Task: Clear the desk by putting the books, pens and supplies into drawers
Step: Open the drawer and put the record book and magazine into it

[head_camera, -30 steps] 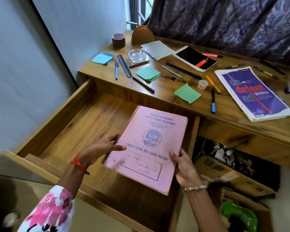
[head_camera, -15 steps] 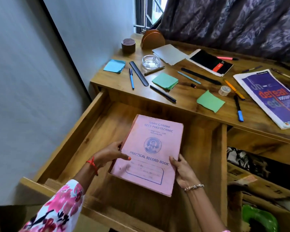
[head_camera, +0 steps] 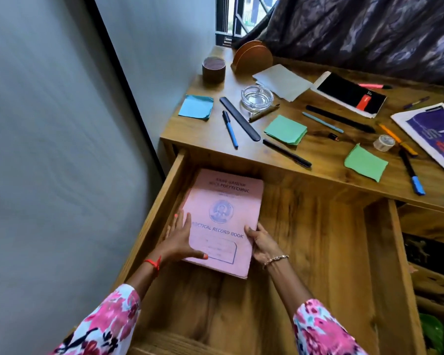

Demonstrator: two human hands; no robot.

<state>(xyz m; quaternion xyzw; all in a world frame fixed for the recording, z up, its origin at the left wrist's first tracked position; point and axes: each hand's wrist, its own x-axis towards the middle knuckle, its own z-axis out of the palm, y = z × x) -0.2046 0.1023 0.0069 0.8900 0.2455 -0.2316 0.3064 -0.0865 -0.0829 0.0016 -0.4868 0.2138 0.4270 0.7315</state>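
Observation:
A pink record book [head_camera: 226,216] lies in the far left part of the open wooden drawer [head_camera: 326,252], close to its left wall. My left hand [head_camera: 180,242] grips the book's left edge, thumb on the cover. My right hand [head_camera: 262,243] holds its lower right edge. On the desk top [head_camera: 210,131] above lie several pens, among them a blue pen [head_camera: 230,129] and a black pen [head_camera: 287,153]. There are also a black ruler [head_camera: 239,118], green sticky pads [head_camera: 286,129], a blue sticky pad [head_camera: 196,107], a tape roll [head_camera: 383,142], a black notebook [head_camera: 350,94] and a purple magazine [head_camera: 436,134].
A glass ashtray [head_camera: 256,98], a brown round cup [head_camera: 213,69], a wooden holder [head_camera: 253,57] and a white paper [head_camera: 282,82] sit at the desk's back. A grey wall runs along the left. Dark curtain hangs behind. Cardboard boxes [head_camera: 431,283] sit under the desk at right.
Both hands moved the pink book from above the drawer's right side down and to its far left, under the desk edge. My view shifted closer and left.

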